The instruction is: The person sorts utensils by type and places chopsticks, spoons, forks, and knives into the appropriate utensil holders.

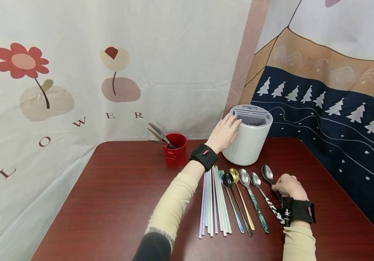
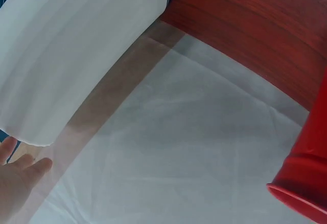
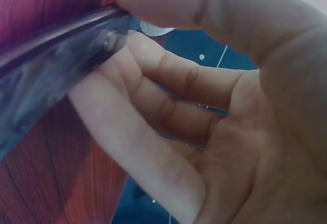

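Note:
My left hand (image 1: 223, 132) rests with fairly straight fingers at the rim of a white cylindrical utensil holder (image 1: 250, 145), whose grey top has slots and a wider opening. On the right of the table, my right hand (image 1: 290, 186) pinches the handle of a metal spoon (image 1: 266, 172). In the right wrist view, thumb and fingers hold the end of its dark marbled handle (image 3: 56, 63). To its left lie a spoon with a black-and-white handle (image 1: 273, 208), a green-handled spoon (image 1: 258, 210), a gold spoon (image 1: 234, 175), a black spoon (image 1: 228, 179) and an iridescent fork (image 1: 235, 212).
Several pastel metallic chopsticks (image 1: 215, 206) lie side by side left of the fork. A red bucket (image 1: 176, 154) with several utensils (image 1: 160, 133) leaning in it stands at the table's back edge. Printed cloth (image 1: 173, 72) hangs behind the dark red table (image 1: 115, 203).

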### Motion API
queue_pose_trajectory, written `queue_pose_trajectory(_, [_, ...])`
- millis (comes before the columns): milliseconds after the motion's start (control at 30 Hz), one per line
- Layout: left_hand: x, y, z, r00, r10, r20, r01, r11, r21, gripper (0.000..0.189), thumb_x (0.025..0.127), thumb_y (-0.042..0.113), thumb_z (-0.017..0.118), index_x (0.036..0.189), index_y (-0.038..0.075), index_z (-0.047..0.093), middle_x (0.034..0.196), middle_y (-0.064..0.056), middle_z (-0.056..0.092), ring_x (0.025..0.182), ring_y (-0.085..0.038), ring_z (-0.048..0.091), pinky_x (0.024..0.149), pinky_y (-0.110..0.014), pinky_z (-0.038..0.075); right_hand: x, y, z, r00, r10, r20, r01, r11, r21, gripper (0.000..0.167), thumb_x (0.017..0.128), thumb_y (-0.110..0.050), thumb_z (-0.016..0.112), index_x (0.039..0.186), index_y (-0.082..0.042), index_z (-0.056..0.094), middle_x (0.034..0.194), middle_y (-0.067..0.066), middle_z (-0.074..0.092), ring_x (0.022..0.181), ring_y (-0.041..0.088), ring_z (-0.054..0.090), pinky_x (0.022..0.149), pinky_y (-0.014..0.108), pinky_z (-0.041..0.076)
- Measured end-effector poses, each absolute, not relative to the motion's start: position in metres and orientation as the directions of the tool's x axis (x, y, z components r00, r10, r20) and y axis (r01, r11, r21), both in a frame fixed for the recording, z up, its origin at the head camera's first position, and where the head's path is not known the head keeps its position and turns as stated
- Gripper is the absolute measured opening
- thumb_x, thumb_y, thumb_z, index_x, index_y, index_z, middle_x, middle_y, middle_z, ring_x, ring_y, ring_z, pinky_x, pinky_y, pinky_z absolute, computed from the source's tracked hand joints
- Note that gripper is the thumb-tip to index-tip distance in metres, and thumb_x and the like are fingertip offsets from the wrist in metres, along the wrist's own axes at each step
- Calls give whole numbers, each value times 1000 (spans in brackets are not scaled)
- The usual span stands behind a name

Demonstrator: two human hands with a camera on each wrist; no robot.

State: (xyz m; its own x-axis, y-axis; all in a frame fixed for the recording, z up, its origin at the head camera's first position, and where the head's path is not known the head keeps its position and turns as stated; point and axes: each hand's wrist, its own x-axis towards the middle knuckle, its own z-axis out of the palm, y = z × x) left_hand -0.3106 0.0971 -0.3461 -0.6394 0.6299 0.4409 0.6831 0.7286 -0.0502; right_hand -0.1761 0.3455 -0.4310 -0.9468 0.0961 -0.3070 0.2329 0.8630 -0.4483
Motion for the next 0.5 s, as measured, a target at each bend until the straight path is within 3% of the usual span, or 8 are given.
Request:
queue_pose_trajectory(233, [-313,110,-349,-663,598,451,665,746,-11,37,99,32,49,133,16,50,142,-9,45,139,-23,37,111,-36,37,-174,348,-426,-977,101,-190,178,873,-454,25,89,-16,58,65,-7,58,58,1,52,57,17,52,54,29,37])
queue_pose_trajectory(400, [-314,117,-354,-678,565,471,634,773,-14,35,98,34,50,129,17,48,139,-9,45,141,-27,34,110,-38,38,-172,346,-418,-991,123,-43,129,870,-475,21,87,-18,61,87,2,66,74,12,62,62,18,53,55,29,38])
queue_pose_trajectory(500, [-314,119,-355,-688,546,479,617,787,-10,35,98,35,51,129,19,49,138,-7,45,141,-25,34,108,-38,40,-170,343,-413,-982,167,86,103,863,-495,24,86,-19,63,91,4,67,77,16,66,62,19,53,54,29,39])
